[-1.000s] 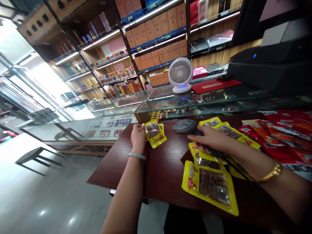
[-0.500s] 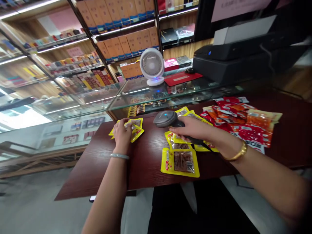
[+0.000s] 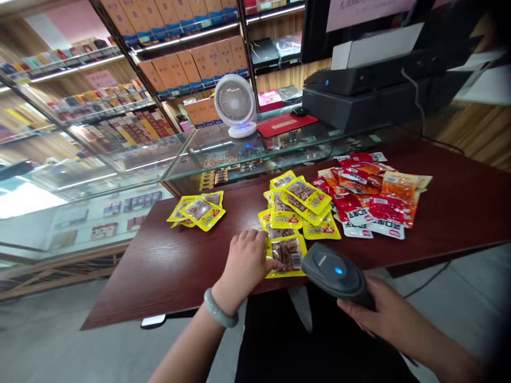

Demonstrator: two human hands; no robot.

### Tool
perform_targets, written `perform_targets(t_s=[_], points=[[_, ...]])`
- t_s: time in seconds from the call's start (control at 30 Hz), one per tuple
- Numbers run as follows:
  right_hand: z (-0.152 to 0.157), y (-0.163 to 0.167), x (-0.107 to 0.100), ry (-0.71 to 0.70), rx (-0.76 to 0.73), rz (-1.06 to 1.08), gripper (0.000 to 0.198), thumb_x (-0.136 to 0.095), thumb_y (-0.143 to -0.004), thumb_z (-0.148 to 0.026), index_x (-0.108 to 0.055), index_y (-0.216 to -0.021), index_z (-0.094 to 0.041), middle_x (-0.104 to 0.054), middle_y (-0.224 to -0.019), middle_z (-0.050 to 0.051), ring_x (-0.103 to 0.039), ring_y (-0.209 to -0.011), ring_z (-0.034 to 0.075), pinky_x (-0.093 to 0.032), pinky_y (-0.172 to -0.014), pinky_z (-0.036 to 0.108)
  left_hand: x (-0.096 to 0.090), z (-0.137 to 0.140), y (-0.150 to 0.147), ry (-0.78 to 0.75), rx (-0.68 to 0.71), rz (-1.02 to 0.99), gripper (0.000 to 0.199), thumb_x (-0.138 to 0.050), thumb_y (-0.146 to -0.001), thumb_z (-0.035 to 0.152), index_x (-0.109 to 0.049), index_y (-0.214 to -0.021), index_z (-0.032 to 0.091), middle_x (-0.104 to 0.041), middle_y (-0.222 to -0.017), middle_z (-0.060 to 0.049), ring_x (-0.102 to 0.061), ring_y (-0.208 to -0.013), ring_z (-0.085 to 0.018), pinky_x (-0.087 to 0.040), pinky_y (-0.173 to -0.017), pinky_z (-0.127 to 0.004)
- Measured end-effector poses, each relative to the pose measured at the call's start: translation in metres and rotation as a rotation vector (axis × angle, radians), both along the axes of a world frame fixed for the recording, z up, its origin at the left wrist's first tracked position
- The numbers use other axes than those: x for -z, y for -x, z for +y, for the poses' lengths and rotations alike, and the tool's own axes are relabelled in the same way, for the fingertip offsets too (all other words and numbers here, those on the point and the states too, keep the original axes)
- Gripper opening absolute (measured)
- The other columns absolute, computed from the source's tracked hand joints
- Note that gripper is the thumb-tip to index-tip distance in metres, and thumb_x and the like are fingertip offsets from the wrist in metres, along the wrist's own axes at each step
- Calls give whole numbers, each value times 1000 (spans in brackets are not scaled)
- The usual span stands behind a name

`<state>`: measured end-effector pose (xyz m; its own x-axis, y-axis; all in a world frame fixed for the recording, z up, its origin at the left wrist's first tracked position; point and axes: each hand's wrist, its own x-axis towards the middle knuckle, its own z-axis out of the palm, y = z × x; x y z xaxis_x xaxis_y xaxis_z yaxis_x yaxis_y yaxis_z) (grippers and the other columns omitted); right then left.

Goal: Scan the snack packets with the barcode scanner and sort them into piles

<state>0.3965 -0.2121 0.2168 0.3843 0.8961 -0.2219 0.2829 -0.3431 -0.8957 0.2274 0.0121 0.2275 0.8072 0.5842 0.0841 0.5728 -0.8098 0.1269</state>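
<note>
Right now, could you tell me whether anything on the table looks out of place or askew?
Mostly untidy, not damaged. The yellow packets and red packets lie in loose, overlapping heaps, some tilted. One yellow packet under the left hand sits at the table's near edge.

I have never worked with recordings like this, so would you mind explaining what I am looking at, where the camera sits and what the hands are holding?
There is no machine here: a person works with two bare hands, and the single camera sits on their head, looking forward and down, so the arms reach in from the bottom edge. The left hand rests its fingers on a yellow snack packet at the near edge of a dark wooden counter. The right hand grips a grey handheld scanner with a blue light on top, held just off the counter's edge. On the counter lie a small pile of yellow packets to the left, a bigger yellow heap in the middle, and red packets to the right. Behind stand a glass display case, a white fan and a black till.
</note>
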Motion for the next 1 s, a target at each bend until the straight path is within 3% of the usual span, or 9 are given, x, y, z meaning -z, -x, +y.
perform_targets(t_s=[0.13,0.2,0.27,0.43,0.6,0.7,0.8,1.0], points=[[-8,5,3,-43,-32,-28,24,-65,-81,-39,-71,-97,-23,-76,-87,6,-71,-88,28,-56,-79,34,9,-4,5,39,-96,-7,43,-69,-72,55,-63,-100,23,-62,-104,-11,-52,-102,-30,-35,-85,-41],[-7,6,1,-66,-38,-24,25,-65,-80,-39,-71,-99,-23,-77,-97,7,-70,-95,30,-55,-85,36,11,-6,8,50,-133,-40,34,-69,-73,48,-63,-96,24,-62,-106,-10,-51,-103,-29,-35,-87,-41],[-4,7,-1,-59,-44,-20,26,-65,-80,-40,-71,-98,-22,-77,-95,8,-70,-92,30,-56,-84,37,14,-9,10,51,-156,-70,27,-69,-74,41,-62,-95,24,-64,-105,-9,-52,-104,-29,-34,-88,-41],[2,8,0,-4,-76,-36,24,-62,-83,-42,-69,-91,-21,-73,-66,3,-71,-74,27,-58,-71,34,24,-12,13,69,-201,-94,26,-66,-73,36,-58,-94,23,-66,-93,-7,-58,-96,-28,-34,-86,-40],[6,7,8,-50,-39,-83,26,-63,-80,-44,-70,-92,-22,-77,-82,7,-72,-79,29,-58,-76,35,26,-5,22,228,-327,-193,35,-67,-72,42,-52,-98,24,-65,-82,-2,-62,-79,-22,-37,-69,-29],[9,7,18,-74,3,-101,33,-64,-78,-47,-72,-101,-24,-79,-90,9,-73,-85,31,-58,-81,38,22,11,36,269,-467,-312,38,-67,-72,48,-49,-96,26,-64,-80,0,-61,-73,-20,-36,-62,-26],[15,8,27,-82,-14,-97,34,-66,-76,-47,-73,-102,-27,-78,-102,9,-73,-94,33,-59,-84,36,17,36,59,216,-635,-381,43,-65,-72,56,-47,-97,26,-66,-84,-1,-63,-74,-21,-37,-62,-27],[25,16,26,-106,0,-85,37,-69,-71,-42,-75,-103,-25,-78,-106,8,-72,-98,33,-59,-87,35,17,85,110,182,-914,-243,52,-55,-75,69,-50,-101,25,-68,-92,-9,-65,-85,-29,-41,-64,-32]])
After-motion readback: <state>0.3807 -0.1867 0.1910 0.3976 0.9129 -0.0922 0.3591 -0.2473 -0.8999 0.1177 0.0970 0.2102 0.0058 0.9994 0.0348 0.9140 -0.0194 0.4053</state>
